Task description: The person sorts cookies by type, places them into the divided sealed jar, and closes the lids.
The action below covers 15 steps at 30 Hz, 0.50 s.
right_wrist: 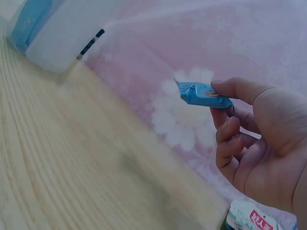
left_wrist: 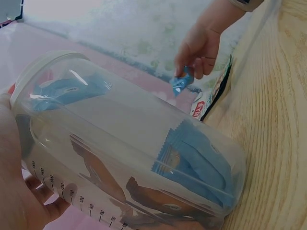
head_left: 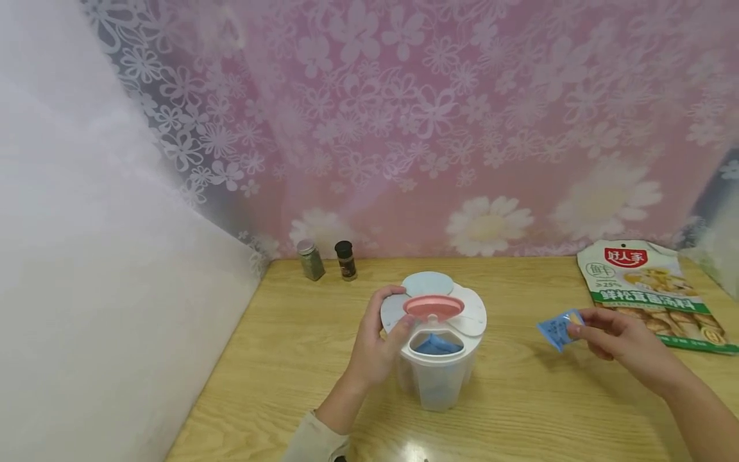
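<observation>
A clear plastic storage canister [head_left: 440, 385] with a white lid [head_left: 469, 316] stands on the table. Its pink flap [head_left: 433, 308] is raised, and a blue packet [head_left: 437, 344] shows in the opening below it. My left hand [head_left: 372, 343] holds the canister around its upper left side, thumb near the pink flap. In the left wrist view, blue packets [left_wrist: 196, 160] lie in one compartment and brown packets [left_wrist: 158, 196] in another. To the right, my right hand [head_left: 629, 343] pinches a small blue packet [head_left: 559, 329] between thumb and fingers, above the table and apart from the canister.
A white and green food bag [head_left: 652, 292] lies at the right, behind my right hand. At the back left stand a jar of green herbs [head_left: 312, 262] and a black-capped spice bottle [head_left: 346, 262]. A flowered pink cloth [head_left: 404, 128] backs the wooden table [head_left: 277, 359].
</observation>
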Tool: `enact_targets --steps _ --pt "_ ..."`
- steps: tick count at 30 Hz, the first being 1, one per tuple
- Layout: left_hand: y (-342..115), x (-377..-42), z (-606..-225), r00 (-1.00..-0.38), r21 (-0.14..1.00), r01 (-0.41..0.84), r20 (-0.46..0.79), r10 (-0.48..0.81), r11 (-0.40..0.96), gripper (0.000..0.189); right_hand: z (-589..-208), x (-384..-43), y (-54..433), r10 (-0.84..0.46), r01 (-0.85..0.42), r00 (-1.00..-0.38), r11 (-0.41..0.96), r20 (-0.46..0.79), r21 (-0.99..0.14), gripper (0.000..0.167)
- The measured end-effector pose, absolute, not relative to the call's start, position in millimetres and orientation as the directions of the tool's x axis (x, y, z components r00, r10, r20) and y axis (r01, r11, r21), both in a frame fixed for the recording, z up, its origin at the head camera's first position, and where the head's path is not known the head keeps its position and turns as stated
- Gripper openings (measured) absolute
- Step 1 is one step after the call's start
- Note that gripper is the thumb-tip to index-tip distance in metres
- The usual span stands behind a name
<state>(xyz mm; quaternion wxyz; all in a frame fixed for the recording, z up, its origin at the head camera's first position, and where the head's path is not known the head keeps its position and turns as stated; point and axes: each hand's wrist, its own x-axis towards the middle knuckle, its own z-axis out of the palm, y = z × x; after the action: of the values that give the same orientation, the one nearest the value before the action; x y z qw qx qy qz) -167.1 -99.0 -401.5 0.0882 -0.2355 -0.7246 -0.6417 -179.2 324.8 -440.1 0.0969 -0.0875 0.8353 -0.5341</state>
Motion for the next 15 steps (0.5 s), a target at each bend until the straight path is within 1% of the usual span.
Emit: enact_targets --steps 3,5,8,11,15 --pt "-100 -167 -403 -0.869 0.883 0.466 0.442 0.223 0.064 0.041 -430 -176 319 -0.292 -0.122 -0.956 0.355 0.014 -0.927 0.015" --pt "-100 -167 -404 -0.865 0.879 0.473 0.449 0.225 0.063 0.040 -423 -173 315 -0.309 -0.164 -0.949 0.328 0.058 -0.930 0.014" --pt "-100 -168 -404 -0.861 0.876 0.479 0.454 0.230 0.062 0.040 -411 -168 309 -0.317 -0.211 -0.942 0.300 0.111 -0.930 0.015" --pt "-100 -168 -404 -0.860 0.876 0.479 0.455 0.231 0.056 0.040 -400 -164 297 -0.298 -0.229 -0.944 0.283 0.142 -0.931 0.018" --pt "-99 -167 -404 -0.864 0.880 0.471 0.448 0.231 0.054 0.040 -389 -160 281 -0.339 -0.269 -0.920 0.175 0.199 -0.947 0.025"
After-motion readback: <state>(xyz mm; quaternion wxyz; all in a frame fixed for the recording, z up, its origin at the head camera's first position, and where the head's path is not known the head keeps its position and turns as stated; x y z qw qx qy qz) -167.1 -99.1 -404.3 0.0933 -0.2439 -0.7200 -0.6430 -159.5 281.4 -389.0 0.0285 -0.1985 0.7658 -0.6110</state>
